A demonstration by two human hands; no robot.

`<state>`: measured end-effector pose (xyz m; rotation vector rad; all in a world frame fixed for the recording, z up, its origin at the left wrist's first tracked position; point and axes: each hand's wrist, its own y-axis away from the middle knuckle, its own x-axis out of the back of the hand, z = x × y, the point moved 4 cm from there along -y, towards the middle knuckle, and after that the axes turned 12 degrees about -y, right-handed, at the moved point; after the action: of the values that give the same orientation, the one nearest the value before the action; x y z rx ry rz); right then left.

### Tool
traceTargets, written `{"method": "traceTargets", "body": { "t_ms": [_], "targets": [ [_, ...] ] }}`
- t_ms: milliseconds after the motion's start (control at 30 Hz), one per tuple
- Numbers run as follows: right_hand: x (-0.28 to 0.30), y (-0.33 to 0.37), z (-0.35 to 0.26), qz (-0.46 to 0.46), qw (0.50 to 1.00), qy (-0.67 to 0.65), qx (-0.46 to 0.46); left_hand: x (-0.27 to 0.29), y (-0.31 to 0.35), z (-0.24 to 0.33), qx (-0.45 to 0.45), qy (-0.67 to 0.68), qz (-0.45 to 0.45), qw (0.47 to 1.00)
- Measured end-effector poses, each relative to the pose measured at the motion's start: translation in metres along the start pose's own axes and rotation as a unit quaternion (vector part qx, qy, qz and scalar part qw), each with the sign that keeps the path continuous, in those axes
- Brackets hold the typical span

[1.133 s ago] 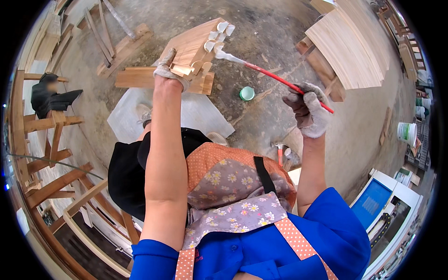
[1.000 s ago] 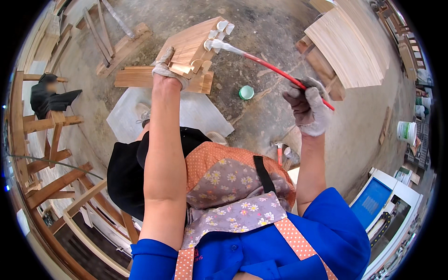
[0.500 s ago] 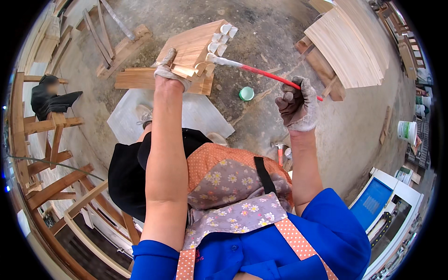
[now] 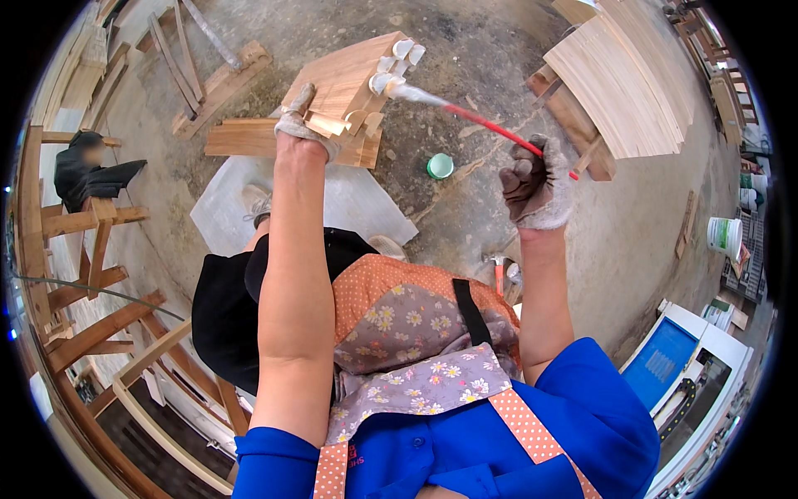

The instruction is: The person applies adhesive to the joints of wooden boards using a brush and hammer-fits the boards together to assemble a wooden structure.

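Observation:
My left hand, in a grey-white work glove, grips the near edge of a stack of wooden boards, tilted above the floor. The boards have rounded ends on their right side. Several ends are coated white, while the nearest ones look like bare wood. In my right hand, also gloved, is a long red-handled brush, held with closed fingers. Its white bristle end reaches left and touches a rounded board end.
More boards lie under the stack, near a pale sheet. A green cup stands on the floor. A hammer lies near my apron. Right are stacked panels on a timber block; left, a wooden frame.
The brush tip has moved farther from me, along the rounded ends. My right hand has shifted slightly to the right. The left hand and the stack stay nearly still.

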<state>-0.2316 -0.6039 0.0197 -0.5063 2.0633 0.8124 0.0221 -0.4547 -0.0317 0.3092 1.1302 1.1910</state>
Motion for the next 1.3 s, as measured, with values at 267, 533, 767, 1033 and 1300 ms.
{"method": "traceTargets", "body": {
  "t_ms": [267, 533, 767, 1033, 1300],
  "targets": [
    [0.006, 0.002, 0.021, 0.043, 0.998, 0.047, -0.014, -0.003, 0.006, -0.002, 0.006, -0.003, 0.009, 1.0],
    [0.014, -0.004, 0.025, 0.008, 0.998, -0.017, -0.055, 0.001, -0.002, -0.002, 0.01, 0.001, -0.029, 1.0],
    [0.032, -0.008, 0.027, 0.105, 0.994, -0.019, -0.013, 0.004, 0.0, 0.004, 0.023, -0.035, 0.001, 0.999],
    [0.17, -0.068, 0.031, 0.164, 0.963, 0.213, 0.005, 0.012, -0.013, 0.005, 0.032, 0.033, -0.066, 0.997],
    [0.219, -0.1, 0.085, 0.127, 0.903, 0.411, 0.021, 0.008, -0.015, 0.001, 0.031, 0.02, -0.056, 0.998]
  ]
}}
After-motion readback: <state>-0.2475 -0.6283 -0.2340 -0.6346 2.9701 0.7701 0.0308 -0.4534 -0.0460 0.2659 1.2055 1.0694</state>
